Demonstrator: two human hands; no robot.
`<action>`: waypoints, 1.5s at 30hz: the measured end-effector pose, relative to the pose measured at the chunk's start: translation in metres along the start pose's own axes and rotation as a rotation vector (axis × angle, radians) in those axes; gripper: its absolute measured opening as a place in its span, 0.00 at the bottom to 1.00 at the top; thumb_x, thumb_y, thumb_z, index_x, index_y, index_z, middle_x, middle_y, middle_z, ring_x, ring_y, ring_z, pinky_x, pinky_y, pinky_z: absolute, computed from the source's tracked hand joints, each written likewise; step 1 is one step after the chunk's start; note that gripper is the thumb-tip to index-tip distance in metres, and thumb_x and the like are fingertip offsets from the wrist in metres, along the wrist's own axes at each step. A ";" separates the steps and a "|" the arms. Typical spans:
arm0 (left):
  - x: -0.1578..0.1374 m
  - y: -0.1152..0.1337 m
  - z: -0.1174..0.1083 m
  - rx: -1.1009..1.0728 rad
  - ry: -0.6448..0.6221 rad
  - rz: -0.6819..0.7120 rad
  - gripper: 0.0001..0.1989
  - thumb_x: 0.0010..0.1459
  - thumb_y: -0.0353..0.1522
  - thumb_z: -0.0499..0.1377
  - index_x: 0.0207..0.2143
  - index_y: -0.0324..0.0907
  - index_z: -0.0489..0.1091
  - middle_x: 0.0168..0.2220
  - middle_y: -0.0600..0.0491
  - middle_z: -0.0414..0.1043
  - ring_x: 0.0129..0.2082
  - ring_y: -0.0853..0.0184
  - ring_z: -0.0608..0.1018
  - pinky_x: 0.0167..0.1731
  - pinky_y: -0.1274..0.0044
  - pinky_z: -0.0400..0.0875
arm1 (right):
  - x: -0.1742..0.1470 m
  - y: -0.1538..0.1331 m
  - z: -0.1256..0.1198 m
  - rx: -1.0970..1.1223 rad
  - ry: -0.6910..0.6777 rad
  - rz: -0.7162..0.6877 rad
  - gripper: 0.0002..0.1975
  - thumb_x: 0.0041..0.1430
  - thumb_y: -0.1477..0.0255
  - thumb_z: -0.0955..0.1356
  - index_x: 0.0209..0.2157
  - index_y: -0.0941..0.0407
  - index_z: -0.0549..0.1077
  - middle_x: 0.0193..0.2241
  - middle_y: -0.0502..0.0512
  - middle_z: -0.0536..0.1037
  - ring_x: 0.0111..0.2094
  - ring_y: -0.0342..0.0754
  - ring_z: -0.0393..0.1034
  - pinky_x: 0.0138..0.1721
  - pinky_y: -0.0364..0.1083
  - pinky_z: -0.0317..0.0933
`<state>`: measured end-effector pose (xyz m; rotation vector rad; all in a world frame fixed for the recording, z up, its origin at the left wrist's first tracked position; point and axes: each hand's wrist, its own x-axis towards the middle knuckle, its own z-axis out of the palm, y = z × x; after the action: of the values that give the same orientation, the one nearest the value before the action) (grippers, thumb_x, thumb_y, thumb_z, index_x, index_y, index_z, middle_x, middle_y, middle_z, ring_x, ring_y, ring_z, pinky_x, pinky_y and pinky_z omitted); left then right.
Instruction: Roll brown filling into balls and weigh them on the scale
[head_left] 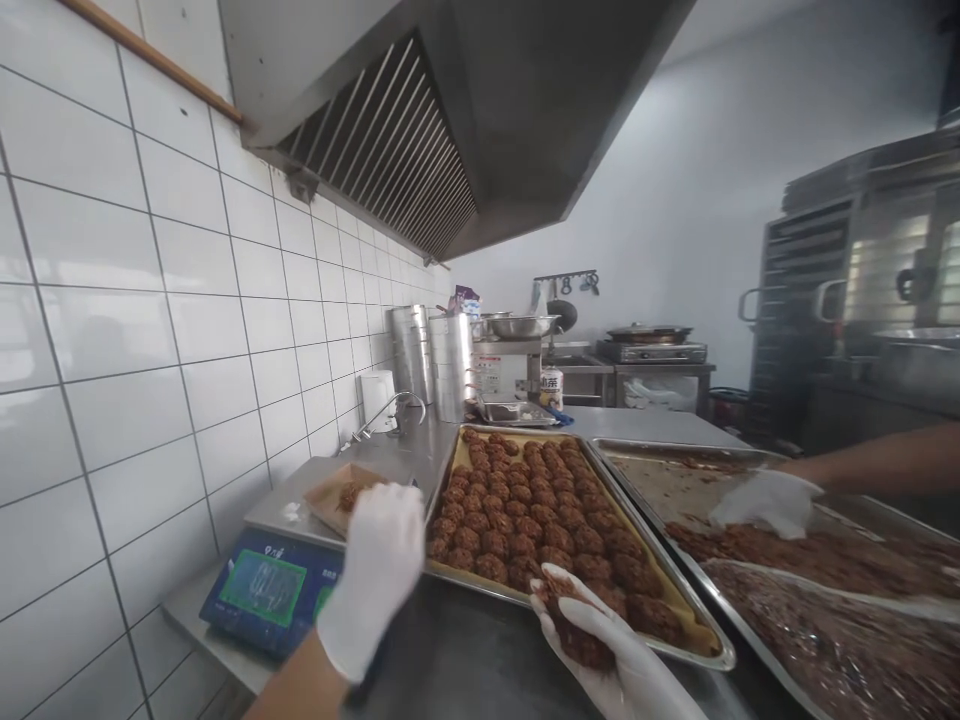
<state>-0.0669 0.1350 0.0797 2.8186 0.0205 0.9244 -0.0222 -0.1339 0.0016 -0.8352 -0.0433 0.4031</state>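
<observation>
My left hand [381, 550], in a white glove, is curled over the edge of a brown paper piece [327, 497] on the weighing scale [259, 590]. A small clump of brown mixture [349, 494] lies on that paper beside my fingers, whose tips are hidden. Lower right, my gloved right hand [600, 640] is closed around a lump of reddish-brown mixture [576, 628], palm up, at the near edge of a metal tray [721, 655]. Rows of rough brown balls [517, 510] fill this paper-lined tray.
Right of the ball tray, a second tray [637, 475] holds loose mixture [795, 555] and plastic-covered mixture [832, 635]. A co-worker's gloved hand [772, 503] reaches into it. Tall metal cylinders [450, 370] stand by the tiled wall, below a low range hood [517, 110].
</observation>
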 end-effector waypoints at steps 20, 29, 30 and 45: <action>-0.047 0.084 0.042 -0.881 -0.083 0.241 0.17 0.60 0.25 0.63 0.51 0.43 0.78 0.50 0.51 0.79 0.50 0.63 0.80 0.54 0.72 0.75 | -0.006 0.004 0.013 -0.377 -0.123 0.022 0.27 0.49 0.56 0.79 0.51 0.49 0.81 0.54 0.58 0.80 0.56 0.59 0.75 0.40 0.44 0.75; -0.049 0.093 0.058 -0.851 -0.007 0.144 0.16 0.56 0.23 0.62 0.47 0.44 0.78 0.47 0.52 0.80 0.48 0.62 0.81 0.51 0.71 0.77 | -0.001 0.007 0.007 -0.305 -0.108 0.033 0.23 0.51 0.60 0.79 0.49 0.46 0.81 0.54 0.52 0.80 0.54 0.53 0.75 0.52 0.44 0.74; -0.048 0.094 0.059 -0.846 0.004 0.162 0.16 0.56 0.23 0.61 0.45 0.43 0.78 0.47 0.52 0.80 0.48 0.62 0.81 0.52 0.71 0.77 | -0.001 0.007 0.007 -0.308 -0.109 0.027 0.22 0.51 0.60 0.79 0.49 0.47 0.81 0.54 0.52 0.80 0.53 0.53 0.76 0.52 0.45 0.74; -0.051 0.104 0.055 -0.692 0.071 0.132 0.12 0.54 0.21 0.58 0.37 0.44 0.75 0.37 0.52 0.79 0.38 0.62 0.81 0.39 0.71 0.75 | -0.016 0.007 0.020 -0.246 -0.183 -0.003 0.11 0.56 0.63 0.76 0.34 0.55 0.75 0.27 0.47 0.67 0.29 0.39 0.56 0.30 0.37 0.55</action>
<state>-0.0799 0.0207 0.0243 2.1624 -0.3996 0.8468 -0.0435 -0.1212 0.0115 -1.0386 -0.2687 0.4766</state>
